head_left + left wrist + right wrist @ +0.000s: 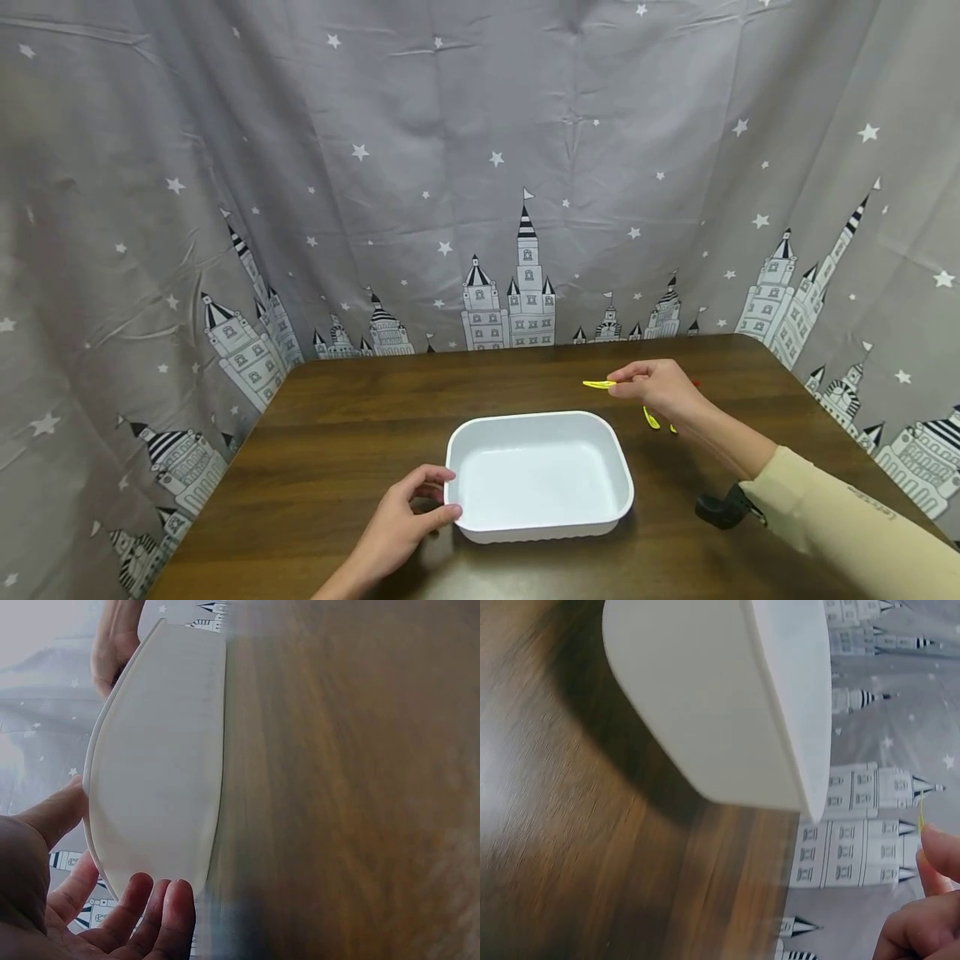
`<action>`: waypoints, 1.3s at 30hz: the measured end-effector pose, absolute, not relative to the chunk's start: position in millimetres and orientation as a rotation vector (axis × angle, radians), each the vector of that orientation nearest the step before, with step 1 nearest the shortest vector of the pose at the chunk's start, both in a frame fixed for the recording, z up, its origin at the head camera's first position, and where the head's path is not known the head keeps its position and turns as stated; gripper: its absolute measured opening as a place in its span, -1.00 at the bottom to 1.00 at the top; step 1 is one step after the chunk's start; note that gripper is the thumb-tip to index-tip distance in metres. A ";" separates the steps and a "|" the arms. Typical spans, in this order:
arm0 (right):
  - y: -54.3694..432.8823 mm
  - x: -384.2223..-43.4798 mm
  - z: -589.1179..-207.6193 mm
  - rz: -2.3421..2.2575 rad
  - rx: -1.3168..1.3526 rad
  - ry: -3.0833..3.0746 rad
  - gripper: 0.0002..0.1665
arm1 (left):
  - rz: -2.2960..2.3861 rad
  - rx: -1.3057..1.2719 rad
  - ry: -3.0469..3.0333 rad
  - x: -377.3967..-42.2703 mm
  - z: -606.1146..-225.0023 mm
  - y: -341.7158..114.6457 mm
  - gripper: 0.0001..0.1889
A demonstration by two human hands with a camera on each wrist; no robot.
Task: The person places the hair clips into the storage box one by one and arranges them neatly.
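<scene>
A white rectangular tray (pixel 540 475) stands on the table with nothing in it. My left hand (pixel 405 517) grips its left end, the thumb at the rim and the other fingers along the outer wall (pixel 157 765). Above the table, beyond the tray's far right corner, my right hand (pixel 660 387) pinches a slim yellow hair clip (pixel 598 384) between thumb and fingertips. The clip points left, and only its thin edge (pixel 921 814) shows in the right wrist view.
Near the right hand, a second yellow hair clip (pixel 651 418) lies on the wooden table (pixel 352 417). Another yellow piece (pixel 672 429) and a red one (pixel 696 383) are mostly hidden by the right hand and wrist. A grey castle-print curtain (pixel 450 167) hangs behind the table.
</scene>
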State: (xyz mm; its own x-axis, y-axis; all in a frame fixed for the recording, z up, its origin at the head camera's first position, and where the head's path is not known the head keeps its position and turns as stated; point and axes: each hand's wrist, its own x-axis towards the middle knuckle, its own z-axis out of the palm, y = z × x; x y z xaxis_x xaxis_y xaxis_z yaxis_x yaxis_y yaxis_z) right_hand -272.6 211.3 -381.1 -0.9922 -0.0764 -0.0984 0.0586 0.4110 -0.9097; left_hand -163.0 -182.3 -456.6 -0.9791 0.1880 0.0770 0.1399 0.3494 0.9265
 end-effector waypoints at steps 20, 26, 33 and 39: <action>160.6 -268.2 -385.8 -1.626 0.057 2.505 -0.75 | 1.708 0.283 2.579 -161.2 -457.7 -181.2 -0.59; 145.5 -266.7 -385.5 -1.620 0.038 2.514 -0.78 | 1.710 0.282 2.572 -161.9 -457.3 -180.7 -0.58; 130.1 -262.7 -387.1 -1.618 0.038 2.504 -0.77 | 1.690 0.284 2.584 -162.2 -457.4 -181.2 -0.58; 117.1 -262.3 -390.3 -1.619 0.049 2.499 -0.81 | 1.676 0.294 2.609 -163.5 -456.0 -181.6 -0.60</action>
State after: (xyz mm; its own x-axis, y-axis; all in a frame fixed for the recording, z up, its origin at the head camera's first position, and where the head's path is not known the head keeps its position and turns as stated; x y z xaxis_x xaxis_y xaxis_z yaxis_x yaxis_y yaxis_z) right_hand -262.3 117.1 -390.3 -0.9861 -0.0611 -0.1545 0.1161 0.4120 -0.9038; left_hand -163.5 -181.6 -456.0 -0.9819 0.1723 0.0792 0.1437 0.4035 0.9036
